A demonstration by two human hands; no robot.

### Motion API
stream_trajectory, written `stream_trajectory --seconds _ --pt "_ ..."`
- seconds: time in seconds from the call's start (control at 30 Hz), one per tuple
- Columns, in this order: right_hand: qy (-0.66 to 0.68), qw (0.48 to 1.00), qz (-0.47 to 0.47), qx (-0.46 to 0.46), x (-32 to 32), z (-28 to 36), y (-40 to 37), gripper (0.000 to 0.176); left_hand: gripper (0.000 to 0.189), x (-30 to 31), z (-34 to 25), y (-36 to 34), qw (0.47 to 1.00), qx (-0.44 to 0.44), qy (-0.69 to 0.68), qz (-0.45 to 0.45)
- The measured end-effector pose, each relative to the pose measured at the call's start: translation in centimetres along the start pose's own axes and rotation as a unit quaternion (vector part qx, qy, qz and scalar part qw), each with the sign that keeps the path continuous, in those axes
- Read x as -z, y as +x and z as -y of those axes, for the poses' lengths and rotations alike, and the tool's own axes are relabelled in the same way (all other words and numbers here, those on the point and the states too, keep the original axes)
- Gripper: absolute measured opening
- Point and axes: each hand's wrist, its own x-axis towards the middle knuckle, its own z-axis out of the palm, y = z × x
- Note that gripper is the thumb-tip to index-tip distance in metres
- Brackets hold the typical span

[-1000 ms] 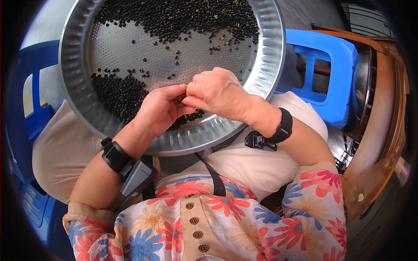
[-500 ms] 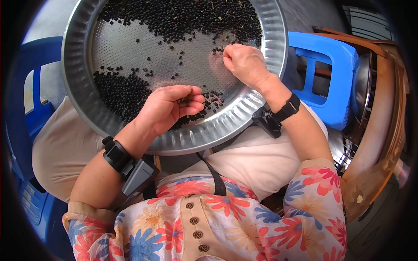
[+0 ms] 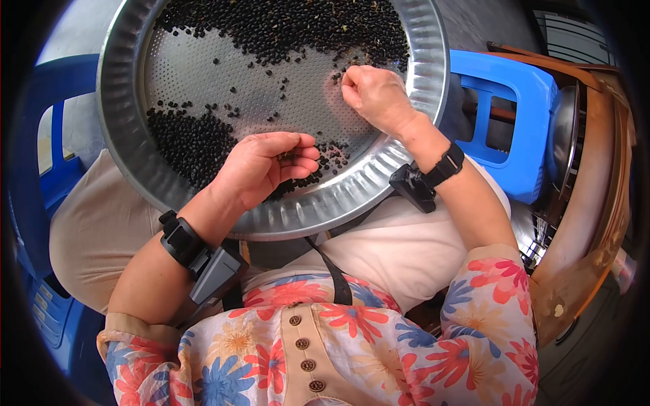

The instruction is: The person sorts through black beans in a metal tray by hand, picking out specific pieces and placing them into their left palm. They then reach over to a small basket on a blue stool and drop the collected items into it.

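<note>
A round metal sieve tray (image 3: 125,101) with a ridged rim and perforated base rests over my lap. Black beans (image 3: 284,27) mixed with pale bits of chaff are heaped along its far side, and a second pile of black beans (image 3: 189,142) lies at the near left. My left hand (image 3: 261,166) hovers over the near beans, palm turned up and fingers curled around something small and dark that I cannot make out. Close to the far heap's right end, my right hand (image 3: 379,98) is closed with fingertips pinched down at the tray base; whatever is in the pinch is hidden.
Blue plastic stools (image 3: 508,128) stand on both sides of the tray. At the right are a wooden piece of furniture (image 3: 582,196) and a metal pan (image 3: 563,135). Black devices (image 3: 179,240) are strapped to both wrists.
My right hand has shifted slightly left and away from me, its fingertips nearer the few beans by the far heap. The left hand stays nearly still.
</note>
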Motion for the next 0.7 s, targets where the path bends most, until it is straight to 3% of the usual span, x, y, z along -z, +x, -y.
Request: stream_trajectory --seconds 0.1,0.17,0.2,0.27,0.43,0.5,0.63,0.7 --pt "0.096 0.994 0.052 -0.023 0.9 2.5 -0.7 0.014 0.022 0.3 0.1 0.3 1.000 -0.006 -0.007 -0.021" --pt "0.159 0.980 0.082 0.085 1.7 5.4 -1.4 0.011 0.023 0.4 0.3 0.6 0.999 -0.007 -0.014 -0.036" --pt "0.159 0.981 0.081 0.082 1.7 6.1 -1.7 0.011 0.023 0.4 0.5 0.7 0.999 -0.012 -0.030 -0.039" --pt "0.108 0.974 0.111 0.167 1.8 6.9 -2.0 0.004 0.023 0.4 0.5 0.8 0.999 -0.015 -0.042 -0.021" --pt "0.118 0.989 -0.017 0.086 0.8 2.0 -0.7 0.008 0.024 0.5 0.3 0.5 1.000 0.001 -0.013 -0.008" --pt "0.073 0.996 -0.051 -0.010 0.6 1.0 -0.2 0.010 0.024 0.4 0.2 0.5 1.000 0.000 -0.005 -0.007" --pt "0.041 0.998 -0.036 -0.042 0.2 1.1 0.0 0.011 0.024 0.3 0.2 0.4 1.000 0.000 -0.006 0.001" --pt "0.087 0.996 -0.009 0.024 0.4 1.6 -0.4 0.009 0.024 0.5 0.1 0.3 1.000 -0.002 -0.012 0.002"
